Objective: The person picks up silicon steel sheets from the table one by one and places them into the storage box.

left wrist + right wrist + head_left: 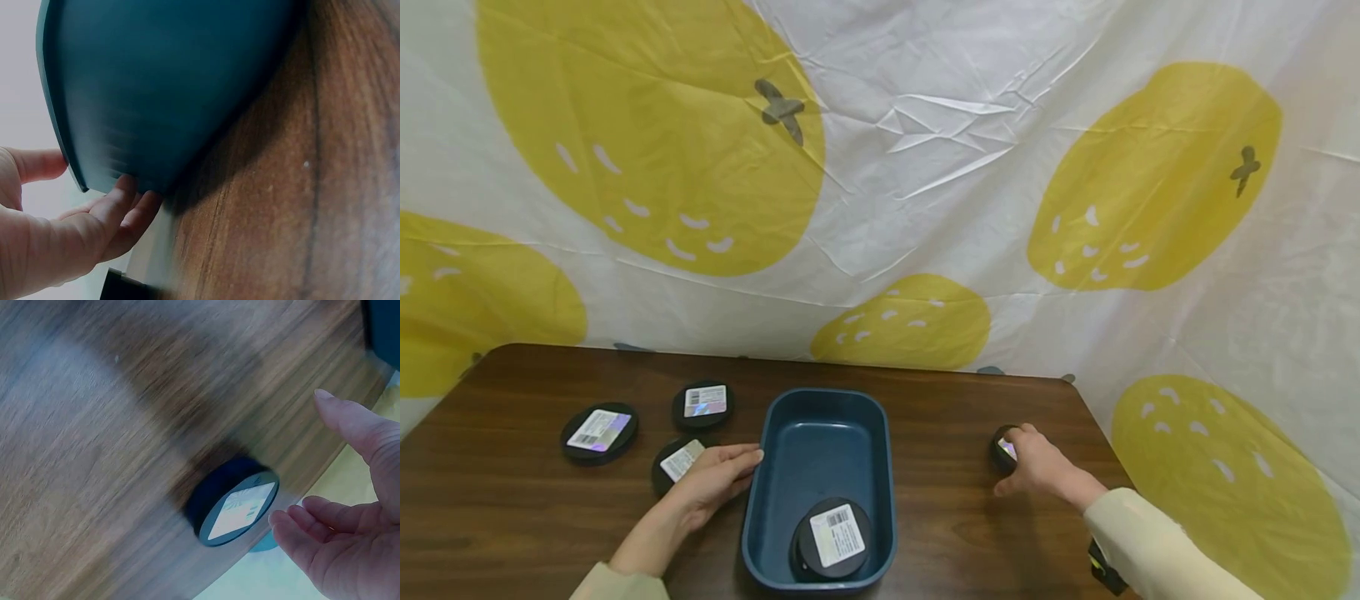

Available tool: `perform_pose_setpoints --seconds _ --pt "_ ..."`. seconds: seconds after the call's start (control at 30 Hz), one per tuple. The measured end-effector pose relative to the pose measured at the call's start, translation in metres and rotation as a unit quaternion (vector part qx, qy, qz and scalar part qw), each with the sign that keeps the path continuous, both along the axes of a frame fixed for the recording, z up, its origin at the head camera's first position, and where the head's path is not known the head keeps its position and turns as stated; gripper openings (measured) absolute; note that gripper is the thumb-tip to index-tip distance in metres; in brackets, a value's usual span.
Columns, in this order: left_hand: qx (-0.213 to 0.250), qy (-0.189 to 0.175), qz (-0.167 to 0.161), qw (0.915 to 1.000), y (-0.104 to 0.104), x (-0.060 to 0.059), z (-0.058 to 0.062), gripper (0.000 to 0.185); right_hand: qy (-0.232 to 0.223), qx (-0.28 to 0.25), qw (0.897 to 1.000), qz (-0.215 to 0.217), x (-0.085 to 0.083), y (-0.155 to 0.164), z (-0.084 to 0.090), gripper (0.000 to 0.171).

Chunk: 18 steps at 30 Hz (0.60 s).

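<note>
My left hand [715,479] holds the left rim of a deep blue rectangular tray [808,408]. In the left wrist view the thumb meets the rim and the fingers [115,203] press on the outer wall below it. Inside the tray's near end lies a thick black disc [808,542] with a white barcode label. To the right, my right hand [1041,467] reaches over another labelled black disc [998,446]. The right wrist view shows that disc [231,500] apart from the spread thumb and fingers.
Left of the tray, three more labelled black discs lie on the brown wooden table [512,517]: one far left [580,450], one at the back [688,417], and one partly behind the left hand [662,475]. A white cloth [880,208] with yellow fruit prints hangs behind the table.
</note>
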<state>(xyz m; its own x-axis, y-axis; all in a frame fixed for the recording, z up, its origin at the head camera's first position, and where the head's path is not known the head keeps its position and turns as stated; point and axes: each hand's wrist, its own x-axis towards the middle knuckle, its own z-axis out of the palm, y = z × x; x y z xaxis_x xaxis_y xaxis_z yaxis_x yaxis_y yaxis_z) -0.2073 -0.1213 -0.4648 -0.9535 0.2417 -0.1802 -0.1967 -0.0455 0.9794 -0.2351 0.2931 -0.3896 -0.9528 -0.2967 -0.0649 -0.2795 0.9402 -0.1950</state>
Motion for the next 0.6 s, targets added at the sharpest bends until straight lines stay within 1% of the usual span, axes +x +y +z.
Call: perform_pose_setpoints --seconds 0.1,0.3,0.47,0.6 --pt "0.002 -0.001 0.000 1.0000 0.001 0.000 0.000 0.048 0.006 0.011 1.000 -0.008 -0.003 0.006 0.000 0.073" --pt "0.001 -0.007 0.005 1.0000 0.001 0.001 0.001 0.046 -0.006 0.023 0.999 -0.028 -0.008 0.016 0.001 0.075" --pt "-0.001 -0.007 0.005 1.0000 0.001 0.000 0.001 0.047 -0.004 0.025 0.999 -0.039 -0.011 0.026 -0.001 0.072" --pt "-0.001 -0.008 0.007 0.9999 0.000 0.000 0.001 0.047 -0.013 0.019 0.998 -0.051 -0.012 0.031 -0.002 0.069"
